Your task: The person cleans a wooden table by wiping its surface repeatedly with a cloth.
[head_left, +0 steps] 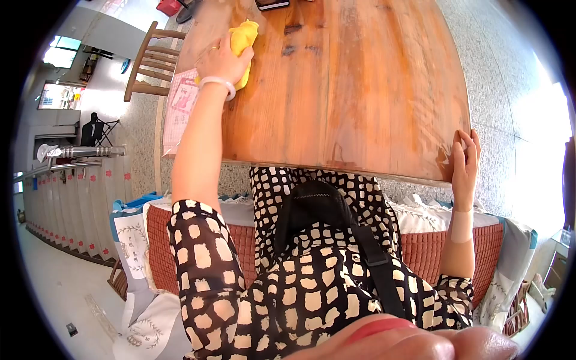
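A bright yellow cloth is bunched under my left hand, which presses it on the wooden table near its left side. The fingers are closed over the cloth, and a pale bracelet circles that wrist. At the near right corner of the table, my right hand rests against the edge with its fingers stretched along it and a little apart. It holds nothing that I can see. Beside my left forearm, a pink printed sheet lies along the table's left edge.
A dark object lies at the table's far side. A wooden chair stands to the left. Behind me is a seat with a reddish-brown woven cover. Stairs with red flower marks are farther left.
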{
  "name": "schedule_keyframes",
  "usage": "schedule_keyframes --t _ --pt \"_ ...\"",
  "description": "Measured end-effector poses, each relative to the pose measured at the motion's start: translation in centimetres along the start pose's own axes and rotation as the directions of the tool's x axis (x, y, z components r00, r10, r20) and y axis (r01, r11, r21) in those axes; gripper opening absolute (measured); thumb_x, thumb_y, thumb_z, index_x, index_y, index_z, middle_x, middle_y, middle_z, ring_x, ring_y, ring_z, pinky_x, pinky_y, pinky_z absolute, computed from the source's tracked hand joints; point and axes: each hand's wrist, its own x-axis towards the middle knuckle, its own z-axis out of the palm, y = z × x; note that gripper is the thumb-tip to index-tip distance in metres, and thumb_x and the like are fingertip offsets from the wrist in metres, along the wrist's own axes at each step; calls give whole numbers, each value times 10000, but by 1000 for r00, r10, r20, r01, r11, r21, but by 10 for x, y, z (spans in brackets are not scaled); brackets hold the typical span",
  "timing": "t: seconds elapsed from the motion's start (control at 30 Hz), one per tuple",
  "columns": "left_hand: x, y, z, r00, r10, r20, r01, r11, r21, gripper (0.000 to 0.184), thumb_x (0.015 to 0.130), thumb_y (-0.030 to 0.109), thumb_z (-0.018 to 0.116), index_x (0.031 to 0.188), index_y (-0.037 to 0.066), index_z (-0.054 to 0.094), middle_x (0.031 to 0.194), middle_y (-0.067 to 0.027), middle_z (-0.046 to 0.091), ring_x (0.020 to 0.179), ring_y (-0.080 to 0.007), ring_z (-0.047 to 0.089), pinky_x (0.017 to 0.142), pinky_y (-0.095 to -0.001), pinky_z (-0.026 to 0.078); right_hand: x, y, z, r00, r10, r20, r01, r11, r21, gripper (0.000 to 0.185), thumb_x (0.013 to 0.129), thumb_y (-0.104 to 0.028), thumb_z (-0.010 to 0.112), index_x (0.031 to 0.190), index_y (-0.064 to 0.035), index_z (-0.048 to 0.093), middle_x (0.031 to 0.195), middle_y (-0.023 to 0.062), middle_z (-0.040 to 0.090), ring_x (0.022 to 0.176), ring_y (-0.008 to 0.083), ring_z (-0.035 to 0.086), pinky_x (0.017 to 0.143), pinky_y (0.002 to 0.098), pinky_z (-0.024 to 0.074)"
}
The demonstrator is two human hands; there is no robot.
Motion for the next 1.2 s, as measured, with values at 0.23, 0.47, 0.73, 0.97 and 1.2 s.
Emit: schedule_keyframes --t 0.23,0.47,0.73,0.97,1.2 --pt "12 147 -6 966 257 30 -243 941 -234 669 820 487 470 1388 137 417 1416 -134 448 1321 -333 386 1025 -552 336 -4 -8 -3 1000 -15 15 17 994 -104 349 930 -240 529 1229 -64 570 1430 203 382 1300 347 406 1047 396 338" --pt "-19 293 -37 846 533 -6 -496 784 -374 633 836 459 496 1380 142 431 1426 -111 438 1323 -324 376 1032 -541 315 -1 0 1 998 -21 -65 19 999 -31 336 951 -212 497 1229 -32 554 1389 181 439 1263 317 454 1051 376 339" --pt "-134 291 -62 512 837 -192 -810 396 -432 639 781 387 615 1358 163 457 1366 -121 485 1298 -325 386 973 -519 335 6 -7 0 920 388 -60 -264 725 636 345 976 -247 493 1246 -36 528 1094 93 581 985 112 548 843 239 451" --pt "-202 280 -72 380 839 -390 -886 209 -413 574 752 258 657 1299 164 509 1283 -94 535 1204 -311 463 895 -481 371 7 18 -26 824 561 77 -257 251 933 441 960 -329 485 1262 -10 523 1274 120 557 1181 220 513 996 341 387" --pt "-198 224 -72 249 848 -468 -917 50 -396 466 752 94 582 1210 182 582 1202 -47 579 1098 -276 547 851 -420 425 -27 16 -46 877 433 -206 -199 720 665 318 926 -206 564 1200 -46 581 1201 61 581 1142 161 511 960 301 394"
